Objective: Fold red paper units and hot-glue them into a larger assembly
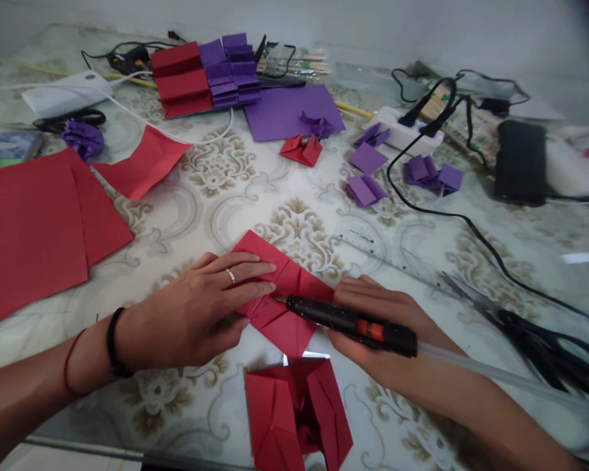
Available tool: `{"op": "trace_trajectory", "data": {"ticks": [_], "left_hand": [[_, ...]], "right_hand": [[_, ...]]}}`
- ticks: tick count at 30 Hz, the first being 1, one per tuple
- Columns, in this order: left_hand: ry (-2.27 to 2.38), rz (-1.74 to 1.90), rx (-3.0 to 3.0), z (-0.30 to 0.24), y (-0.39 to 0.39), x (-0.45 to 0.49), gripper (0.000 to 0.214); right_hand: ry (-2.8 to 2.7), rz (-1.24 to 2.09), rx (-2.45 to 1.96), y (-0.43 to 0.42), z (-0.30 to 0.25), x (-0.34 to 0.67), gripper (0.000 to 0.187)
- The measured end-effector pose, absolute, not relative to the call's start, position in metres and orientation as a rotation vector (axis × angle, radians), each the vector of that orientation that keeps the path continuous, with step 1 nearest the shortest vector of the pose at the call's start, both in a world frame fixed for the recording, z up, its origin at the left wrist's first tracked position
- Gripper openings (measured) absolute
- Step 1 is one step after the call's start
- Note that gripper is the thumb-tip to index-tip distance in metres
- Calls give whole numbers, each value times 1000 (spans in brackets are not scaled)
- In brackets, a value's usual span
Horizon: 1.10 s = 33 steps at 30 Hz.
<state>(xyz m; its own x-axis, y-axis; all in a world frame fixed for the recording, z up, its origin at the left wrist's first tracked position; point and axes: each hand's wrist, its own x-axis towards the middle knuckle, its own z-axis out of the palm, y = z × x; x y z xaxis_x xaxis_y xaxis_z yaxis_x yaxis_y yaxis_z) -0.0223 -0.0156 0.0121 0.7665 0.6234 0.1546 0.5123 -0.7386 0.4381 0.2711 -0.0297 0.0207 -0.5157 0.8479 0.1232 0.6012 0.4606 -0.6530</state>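
Fingers of the left hand (203, 307) are lying flat and spread, pressing down the folded red paper (282, 294) near the table's front edge, while the right hand (377, 327) is closing around a black glue gun (348, 320) whose tip is touching the paper's centre crease. Bare patterned table (216, 190) is stretching open just beyond the hands, giving free room up to the clutter at the far side. Close to the front edge, a second folded red piece (297, 409) is sitting just below the glue gun, nearly at the table's lip. Large red sheets (34, 222) are crowding the left edge, and black scissors (530, 327) with a clear ruler (387, 255) are hemming in the right side beside a trailing black cable (471, 229). Small purple folded squares (368, 176) are lying scattered past the open patch, with stacks of red and purple pleated paper (206, 75) sitting further back. No box or tray is showing; everything is resting loose on the tabletop.
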Motion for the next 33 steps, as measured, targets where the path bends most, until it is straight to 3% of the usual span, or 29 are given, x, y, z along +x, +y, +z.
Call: {"op": "trace_trajectory", "data": {"ticks": [7, 23, 33], "left_hand": [[875, 408, 2579, 12, -15, -22, 50], [862, 394, 2575, 14, -14, -23, 52], [886, 336, 2577, 13, -15, -24, 49]], "right_hand": [[-2236, 778, -1281, -25, 23, 275, 20], [-2256, 756, -1417, -14, 26, 278, 31], [-2099, 778, -1507, -15, 22, 277, 29]]}}
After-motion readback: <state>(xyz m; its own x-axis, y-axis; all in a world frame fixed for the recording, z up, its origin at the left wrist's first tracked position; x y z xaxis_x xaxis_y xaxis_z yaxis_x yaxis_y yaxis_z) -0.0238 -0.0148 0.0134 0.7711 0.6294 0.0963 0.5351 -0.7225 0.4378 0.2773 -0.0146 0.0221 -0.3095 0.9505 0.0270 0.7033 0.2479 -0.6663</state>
